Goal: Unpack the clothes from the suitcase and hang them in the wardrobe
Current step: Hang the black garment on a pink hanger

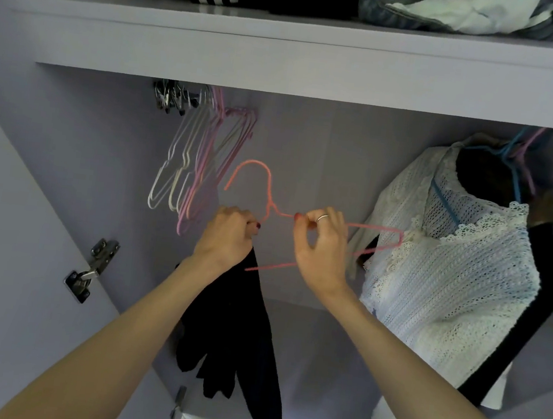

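I face the open lilac wardrobe [311,137]. My left hand [227,234] grips the top of a black garment [239,343], which hangs down in front of the wardrobe interior, together with the left side of a pink wire hanger [383,229]. My right hand [323,242] pinches the hanger's upper wire just right of its neck. The hook points up and curls to the left, off the rail. The suitcase is out of view.
Several empty white and pink hangers [197,166] hang at the back left. A white lace top [449,280] over a dark garment hangs on the right. Folded clothes [463,10] lie on the upper shelf. Door hinges [90,271] sit on the left side.
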Demonstrator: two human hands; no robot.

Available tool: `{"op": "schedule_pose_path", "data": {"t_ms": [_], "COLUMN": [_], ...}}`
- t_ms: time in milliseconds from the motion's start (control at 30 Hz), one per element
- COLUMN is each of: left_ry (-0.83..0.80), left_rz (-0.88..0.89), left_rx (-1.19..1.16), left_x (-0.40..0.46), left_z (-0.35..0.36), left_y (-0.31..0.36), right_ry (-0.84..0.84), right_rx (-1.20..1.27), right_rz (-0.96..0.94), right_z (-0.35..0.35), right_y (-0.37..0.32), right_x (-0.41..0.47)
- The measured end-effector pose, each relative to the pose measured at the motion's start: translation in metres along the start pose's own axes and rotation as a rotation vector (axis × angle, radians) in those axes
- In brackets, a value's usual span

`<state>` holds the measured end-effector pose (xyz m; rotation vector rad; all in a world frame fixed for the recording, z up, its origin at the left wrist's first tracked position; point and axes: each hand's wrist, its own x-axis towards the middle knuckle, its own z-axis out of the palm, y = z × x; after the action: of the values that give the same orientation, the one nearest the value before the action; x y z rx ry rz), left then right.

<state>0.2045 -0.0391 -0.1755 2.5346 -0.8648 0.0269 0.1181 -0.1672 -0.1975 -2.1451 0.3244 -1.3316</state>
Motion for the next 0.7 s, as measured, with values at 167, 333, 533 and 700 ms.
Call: {"op": "schedule_pose_path", "data": {"t_ms": [167,333,533,700], "left_ry": [-0.011,-0.041,0.074,0.131], "left_rz": [-0.103,-0.166,-0.299,-0.474], "left_rx": [-0.273,-0.555,-0.662,-0.693], "left_x": [0.004,-0.005,-0.020,-0.027], "left_z": [-0.011,-0.029,-0.048,-0.045], "left_y": [0.003,0.008,0.008,-0.006], "right_ry": [-0.409,-1.207,-1.637,-1.531], "right_rx": [-0.081,-0.252,-0.615,-0.614], "right_rz": [-0.318,0.061,0.098,0.053], "right_z": [0.000,0.014,0.022,0.018], "right_y": [0.017,0.030,0.047,0.056], "right_x": [-0.043,-0.064,-0.070,-0.050]}}
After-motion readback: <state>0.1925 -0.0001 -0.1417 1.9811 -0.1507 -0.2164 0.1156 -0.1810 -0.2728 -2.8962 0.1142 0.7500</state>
